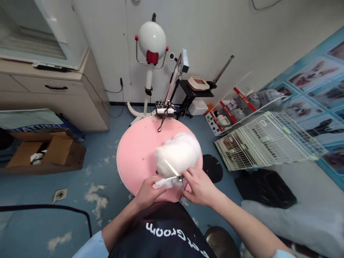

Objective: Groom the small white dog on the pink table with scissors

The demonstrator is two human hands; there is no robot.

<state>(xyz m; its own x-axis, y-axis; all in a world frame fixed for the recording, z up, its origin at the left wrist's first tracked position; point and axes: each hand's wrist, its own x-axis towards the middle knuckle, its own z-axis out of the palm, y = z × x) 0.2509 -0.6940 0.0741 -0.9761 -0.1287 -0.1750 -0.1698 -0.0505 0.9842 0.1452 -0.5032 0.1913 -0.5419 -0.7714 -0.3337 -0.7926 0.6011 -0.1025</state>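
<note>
A white fluffy dog is on the right part of a round pink grooming table, its outline partly blurred. My right hand is closed on the handles of silver scissors, whose blades are spread apart. One blade lies in front of the dog's white coat; the other reaches left toward my left hand. The fingers of that hand are bent around a white fluffy tuft beside the lower blade. Whether the tuft is loose fur or part of the dog cannot be made out.
A tool holder and a dark loop are at the table's far edge. Behind stands a white dryer. A wire cage is on the right, a cardboard box on the left. Fur clumps litter the floor.
</note>
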